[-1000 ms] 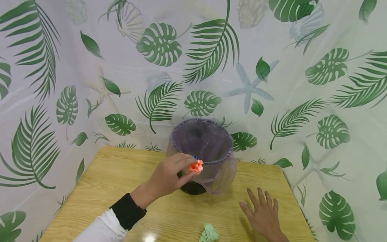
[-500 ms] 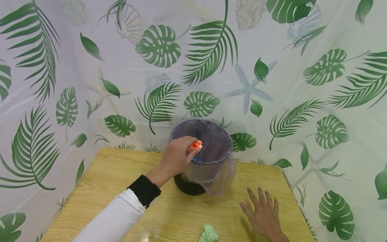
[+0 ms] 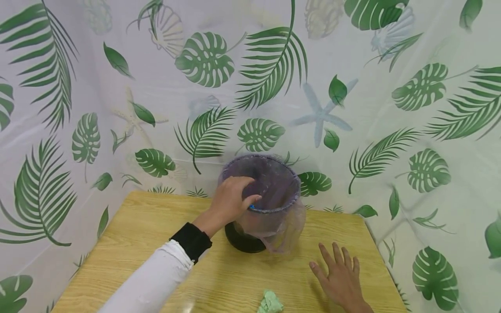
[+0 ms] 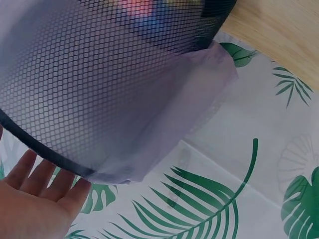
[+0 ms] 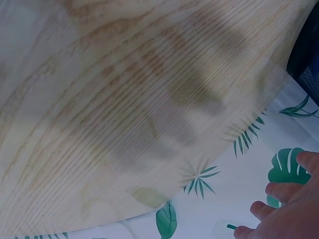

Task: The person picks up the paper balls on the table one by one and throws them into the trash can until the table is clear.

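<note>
My left hand (image 3: 228, 201) is over the near left rim of a black mesh wastebasket (image 3: 244, 243) lined with a translucent purple bag (image 3: 291, 226). Its thumb and fingers are spread apart, with nothing visible between them. In the left wrist view, red and blue shapes (image 4: 142, 12) show blurred through the mesh, low in the basket. A small blue bit (image 3: 252, 207) shows at the rim below my thumb. My right hand (image 3: 340, 280), fingers extended, is over the right side of the table. A crumpled light green paper (image 3: 271, 302) lies at the near edge of the head view.
The wood-grain table (image 3: 125, 234) carries the basket near its back edge. A white curtain (image 3: 391, 174) printed with green leaves hangs behind and along both sides. The loose bag skirt drapes down the basket's right side.
The left hand moved forward and up to the basket with a crumpled orange paper, then let it go; the paper is gone from between the fingers. The right hand stays in place.
</note>
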`<state>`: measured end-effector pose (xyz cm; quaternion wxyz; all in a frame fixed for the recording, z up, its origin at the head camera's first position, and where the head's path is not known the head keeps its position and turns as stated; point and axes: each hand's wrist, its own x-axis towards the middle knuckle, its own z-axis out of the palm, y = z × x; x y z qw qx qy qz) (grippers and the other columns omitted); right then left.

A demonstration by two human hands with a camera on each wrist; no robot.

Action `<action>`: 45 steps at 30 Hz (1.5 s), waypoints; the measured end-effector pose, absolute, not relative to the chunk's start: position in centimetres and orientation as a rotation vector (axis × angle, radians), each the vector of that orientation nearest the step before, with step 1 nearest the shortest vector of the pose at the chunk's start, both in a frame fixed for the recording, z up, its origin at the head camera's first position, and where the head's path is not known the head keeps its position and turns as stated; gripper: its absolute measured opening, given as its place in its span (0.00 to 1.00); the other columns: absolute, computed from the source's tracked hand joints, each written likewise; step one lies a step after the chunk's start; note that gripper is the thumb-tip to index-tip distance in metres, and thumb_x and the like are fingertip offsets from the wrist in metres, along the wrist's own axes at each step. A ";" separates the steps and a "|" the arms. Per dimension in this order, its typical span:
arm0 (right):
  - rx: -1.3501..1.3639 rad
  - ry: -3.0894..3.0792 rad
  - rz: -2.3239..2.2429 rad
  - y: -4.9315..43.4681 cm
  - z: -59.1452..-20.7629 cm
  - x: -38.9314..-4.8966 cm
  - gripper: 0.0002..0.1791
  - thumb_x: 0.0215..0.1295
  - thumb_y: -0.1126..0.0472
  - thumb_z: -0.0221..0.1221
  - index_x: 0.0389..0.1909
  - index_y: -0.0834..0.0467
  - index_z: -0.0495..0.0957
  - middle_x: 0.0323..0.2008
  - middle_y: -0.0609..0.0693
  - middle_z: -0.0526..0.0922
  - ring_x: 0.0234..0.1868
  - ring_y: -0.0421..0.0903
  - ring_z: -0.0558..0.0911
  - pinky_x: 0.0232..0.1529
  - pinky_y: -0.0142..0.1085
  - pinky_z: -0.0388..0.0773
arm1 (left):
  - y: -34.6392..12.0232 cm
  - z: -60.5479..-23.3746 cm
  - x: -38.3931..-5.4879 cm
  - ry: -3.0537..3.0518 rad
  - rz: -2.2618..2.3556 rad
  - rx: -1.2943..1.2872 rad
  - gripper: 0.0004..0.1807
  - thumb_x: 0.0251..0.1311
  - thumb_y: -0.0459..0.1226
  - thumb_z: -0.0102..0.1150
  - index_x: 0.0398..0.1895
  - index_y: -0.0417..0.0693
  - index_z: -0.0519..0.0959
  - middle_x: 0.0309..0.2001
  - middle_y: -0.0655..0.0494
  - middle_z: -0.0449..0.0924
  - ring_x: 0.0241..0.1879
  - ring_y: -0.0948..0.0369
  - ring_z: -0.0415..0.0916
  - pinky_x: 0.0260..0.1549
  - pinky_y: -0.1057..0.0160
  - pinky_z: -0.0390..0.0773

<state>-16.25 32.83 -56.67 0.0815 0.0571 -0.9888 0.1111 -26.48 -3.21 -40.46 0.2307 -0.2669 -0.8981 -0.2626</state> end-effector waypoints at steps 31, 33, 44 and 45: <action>0.247 -2.889 0.329 30.8 -57.0 -15.6 0.37 0.68 0.31 0.42 0.70 0.49 0.61 0.68 0.66 0.58 0.66 0.69 0.52 0.59 0.72 0.40 | -13.1 -46.9 -23.7 -2.736 -0.360 -0.507 0.62 0.46 0.79 0.40 0.74 0.43 0.52 0.73 0.42 0.47 0.72 0.48 0.34 0.69 0.44 0.39; 0.249 -2.883 0.333 30.8 -57.1 -15.5 0.37 0.68 0.31 0.43 0.70 0.49 0.62 0.68 0.66 0.58 0.66 0.70 0.52 0.59 0.72 0.41 | -13.8 -47.8 -23.5 -2.760 -0.358 -0.496 0.61 0.47 0.79 0.40 0.73 0.43 0.53 0.73 0.41 0.47 0.72 0.47 0.34 0.69 0.43 0.39; 0.270 -2.912 0.344 30.0 -56.7 -14.9 0.38 0.68 0.31 0.42 0.70 0.50 0.61 0.65 0.66 0.63 0.64 0.69 0.59 0.58 0.72 0.43 | -16.7 -51.9 -22.2 -2.853 -0.330 -0.462 0.60 0.48 0.78 0.41 0.75 0.47 0.50 0.73 0.40 0.44 0.72 0.45 0.34 0.68 0.42 0.36; 0.279 -2.918 0.342 29.8 -56.6 -14.8 0.38 0.68 0.31 0.42 0.70 0.51 0.62 0.65 0.65 0.65 0.63 0.69 0.61 0.58 0.72 0.45 | -16.9 -52.1 -22.2 -2.853 -0.326 -0.458 0.60 0.48 0.78 0.41 0.75 0.47 0.49 0.73 0.40 0.44 0.72 0.45 0.34 0.68 0.42 0.36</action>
